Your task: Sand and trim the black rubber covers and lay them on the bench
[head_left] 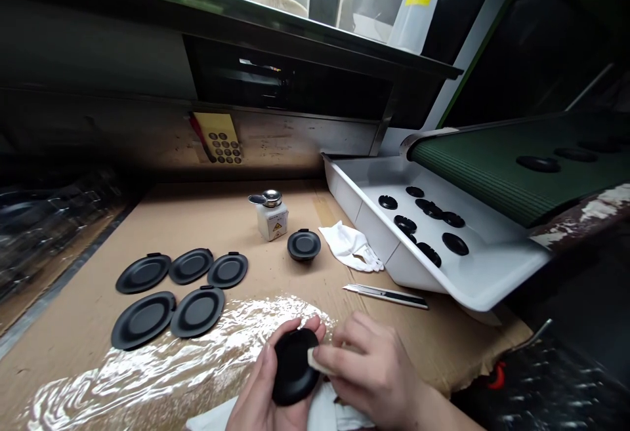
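At the left of the desk, on a brown cardboard sheet (221, 221), five flat black rubber discs (142, 273) lie apart from each other, and a crumpled clear plastic film (162, 359) lies in front of them; the left hand (263, 378) is curled and cradles a black disc (294, 365) above this film; the right hand (369, 369) pinches a small white pad (315, 362) between thumb and fingers and presses it on the disc's edge; behind stand a dispenser bottle (272, 218) and a sixth disc (304, 245); a white cloth (348, 246) and a utility knife (386, 295) lie further right; a white tray (492, 287) and a green belt (472, 168) carry more discs; the smooth disc may slip if the grip loosens; the pad may leave fibres; a careless right elbow may meet the knife.
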{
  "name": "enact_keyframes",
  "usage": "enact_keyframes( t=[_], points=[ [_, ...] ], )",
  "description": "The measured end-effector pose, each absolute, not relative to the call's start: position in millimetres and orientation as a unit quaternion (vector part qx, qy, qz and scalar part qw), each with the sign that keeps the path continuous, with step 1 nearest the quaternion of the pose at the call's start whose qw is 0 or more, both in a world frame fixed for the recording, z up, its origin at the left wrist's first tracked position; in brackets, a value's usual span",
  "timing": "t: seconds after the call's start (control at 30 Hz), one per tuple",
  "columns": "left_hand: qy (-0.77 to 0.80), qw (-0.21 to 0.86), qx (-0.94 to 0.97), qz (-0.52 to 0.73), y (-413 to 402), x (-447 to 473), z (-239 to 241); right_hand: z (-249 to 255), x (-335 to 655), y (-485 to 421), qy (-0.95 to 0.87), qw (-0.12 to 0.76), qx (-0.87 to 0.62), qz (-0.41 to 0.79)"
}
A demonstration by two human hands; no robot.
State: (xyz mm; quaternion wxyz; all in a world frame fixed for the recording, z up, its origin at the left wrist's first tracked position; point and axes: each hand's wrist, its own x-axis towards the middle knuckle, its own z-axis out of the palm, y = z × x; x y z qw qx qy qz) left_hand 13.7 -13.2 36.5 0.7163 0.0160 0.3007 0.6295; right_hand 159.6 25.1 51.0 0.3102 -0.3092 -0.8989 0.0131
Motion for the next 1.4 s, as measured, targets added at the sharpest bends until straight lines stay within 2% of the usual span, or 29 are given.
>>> enact_keyframes(
  t=[0.17, 0.33, 0.47, 0.77, 0.97, 1.27, 1.4],
  points=[
    [0.322, 0.712, -0.037, 0.623, -11.0, 12.5, 33.3, 60.5, 151.6, 45.3, -0.907, 0.286, -0.308, 0.0],
    [0.275, 0.726, -0.025, 0.63, -13.8, 12.7, 34.2, 47.8, 158.1, 28.4, -0.887, 0.312, -0.334, 0.06],
    [0.297, 0.711, -0.01, 0.638, -15.6, 13.4, 35.6, 33.4, 164.0, 8.0, -0.891, 0.334, -0.304, 0.032],
    [0.283, 0.718, -0.013, 0.636, -13.7, 14.3, 34.5, 47.1, 165.4, 27.9, -0.869, 0.342, -0.344, 0.095],
    [0.29, 0.714, -0.031, 0.636, -15.9, 15.3, 37.4, 33.4, 161.6, 8.7, -0.885, 0.372, -0.272, 0.065],
    [0.293, 0.702, -0.017, 0.649, -14.1, 17.5, 40.4, 58.0, 159.1, 49.0, -0.891, 0.301, -0.33, 0.083],
    [0.275, 0.71, -0.029, 0.647, -13.9, 16.9, 40.1, 64.3, 170.3, 48.0, -0.884, 0.313, -0.322, 0.13]
  ],
)
